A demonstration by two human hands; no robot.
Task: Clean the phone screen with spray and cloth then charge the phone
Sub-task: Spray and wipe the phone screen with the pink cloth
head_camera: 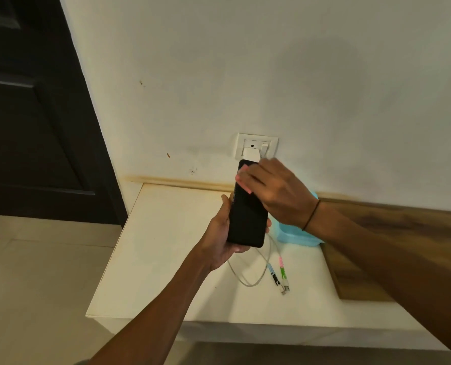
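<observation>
From the head camera, the left hand (pixel 220 238) grips a black phone (pixel 248 206) from behind, thumb on its left edge and fingertips curling round the right edge, holding it above the back of a cream shelf (pixel 166 246). The phone's long axis runs near upright, top end toward a white charger (pixel 251 154) plugged into the wall socket (pixel 256 144). The right hand (pixel 274 191) presses a pink cloth (pixel 242 179) flat against the upper screen with straight fingers. A pale blue container (pixel 295 237) sits at the shelf's back right; its contents cannot be seen. A white charging cable (pixel 256 272) loops on the shelf beneath the phone.
</observation>
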